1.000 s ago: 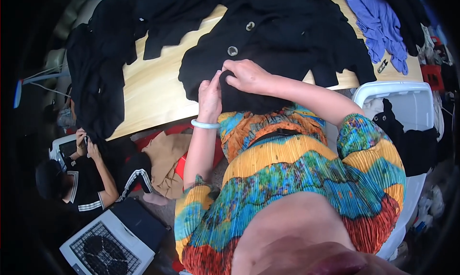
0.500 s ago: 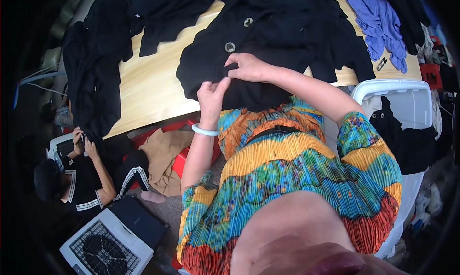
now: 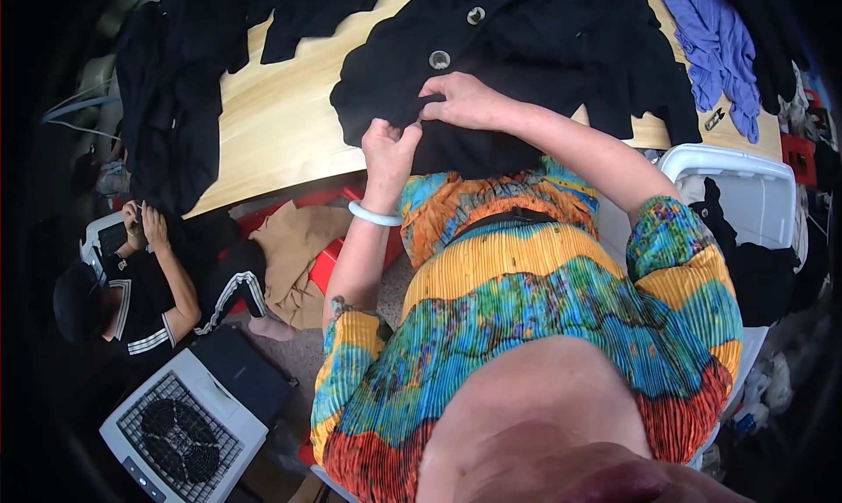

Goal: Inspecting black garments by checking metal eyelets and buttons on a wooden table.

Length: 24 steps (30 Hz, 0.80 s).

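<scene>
A black garment [image 3: 544, 64] with two large round buttons, the nearer button [image 3: 439, 60] and the farther button [image 3: 476, 15], lies spread before me, its near edge hanging toward my lap. My left hand [image 3: 391, 156], a pale bangle [image 3: 374, 214] on its wrist, pinches the garment's edge between thumb and fingers. Just to its right, my right hand [image 3: 467, 102] is closed in a pinch on the black cloth, its fingertips close to the left thumb. Whether something small, such as a needle, sits between the fingertips is too fine to tell.
More black garments [image 3: 171, 99] cover the wooden table's [image 3: 281, 126] left side. A purple cloth [image 3: 715, 47] and thread snips [image 3: 715, 119] lie at right. Beside me stands a white bin [image 3: 763, 196] holding dark clothes. At left sit another person [image 3: 145, 284] and a fan unit [image 3: 180, 428].
The whole view has shifted, so the table sits slightly higher in the picture. Both my hands keep their pinch on the garment's edge. The other person's hands are raised closer together.
</scene>
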Available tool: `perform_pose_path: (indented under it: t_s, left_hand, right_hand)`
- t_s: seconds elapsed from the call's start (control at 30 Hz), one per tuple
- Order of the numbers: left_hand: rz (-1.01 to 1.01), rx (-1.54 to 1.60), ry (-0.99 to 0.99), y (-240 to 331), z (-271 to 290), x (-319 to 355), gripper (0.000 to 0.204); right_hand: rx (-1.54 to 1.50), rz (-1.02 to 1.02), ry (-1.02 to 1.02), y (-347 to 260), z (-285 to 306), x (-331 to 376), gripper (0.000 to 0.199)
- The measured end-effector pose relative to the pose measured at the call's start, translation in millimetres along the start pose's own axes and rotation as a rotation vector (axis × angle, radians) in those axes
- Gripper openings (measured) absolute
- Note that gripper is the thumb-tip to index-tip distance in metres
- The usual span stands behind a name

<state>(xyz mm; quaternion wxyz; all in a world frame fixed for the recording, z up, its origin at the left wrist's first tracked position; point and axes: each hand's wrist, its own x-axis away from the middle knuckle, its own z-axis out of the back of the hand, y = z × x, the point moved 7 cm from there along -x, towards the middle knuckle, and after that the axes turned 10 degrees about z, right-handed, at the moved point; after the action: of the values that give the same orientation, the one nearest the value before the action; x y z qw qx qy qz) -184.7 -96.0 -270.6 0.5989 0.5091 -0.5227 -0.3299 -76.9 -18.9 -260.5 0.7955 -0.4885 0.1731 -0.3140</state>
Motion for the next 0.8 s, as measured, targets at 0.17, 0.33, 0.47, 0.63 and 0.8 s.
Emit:
perform_pose_path:
  t_s: [0.17,0.33,0.47,0.63,0.8]
  left_hand:
    - [-0.157,-0.227,0.058,9,5,2,0.020]
    - [-0.166,-0.443,0.063,8,12,3,0.017]
    - [-0.123,-0.350,-0.024,7,13,3,0.016]
    - [-0.096,-0.153,-0.144,12,8,9,0.019]
    - [-0.053,-0.056,-0.221,13,7,10,0.022]
  right_hand:
    - [0.108,0.068,-0.105,-9,-4,0,0.029]
    - [0.165,0.146,-0.174,-19,-4,2,0.028]
    - [0.158,0.200,-0.161,-26,-1,3,0.029]
    - [-0.002,0.139,-0.214,-21,-1,7,0.030]
    - [-0.290,0.024,-0.211,-11,-9,10,0.018]
